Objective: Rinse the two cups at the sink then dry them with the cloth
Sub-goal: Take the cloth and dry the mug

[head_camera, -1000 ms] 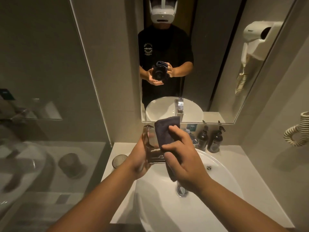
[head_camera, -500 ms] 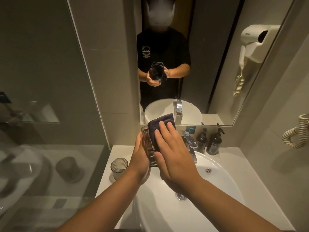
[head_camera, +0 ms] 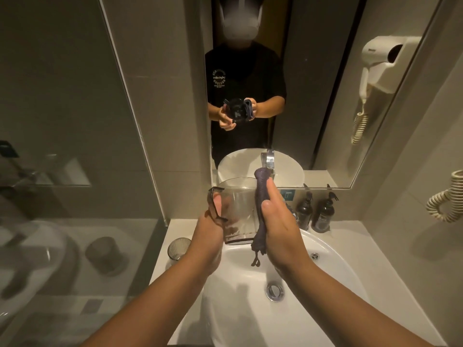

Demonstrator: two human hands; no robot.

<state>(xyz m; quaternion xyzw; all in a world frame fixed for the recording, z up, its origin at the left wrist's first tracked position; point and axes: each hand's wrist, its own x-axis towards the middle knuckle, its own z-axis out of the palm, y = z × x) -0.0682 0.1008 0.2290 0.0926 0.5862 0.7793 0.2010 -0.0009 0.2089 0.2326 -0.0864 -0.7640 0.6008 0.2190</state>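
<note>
Nearby, second cup left of basin, left hand gripping cup, right hand gripping cloth

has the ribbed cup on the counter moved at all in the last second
No. The ribbed cup sits at the same spot on the counter, left of the basin; only the camera shifted.

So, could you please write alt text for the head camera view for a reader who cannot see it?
Over a white sink, the left hand holds a clear glass cup while the right hand presses a dark cloth against its side. A second, ribbed cup stands on the counter to the left.
</note>
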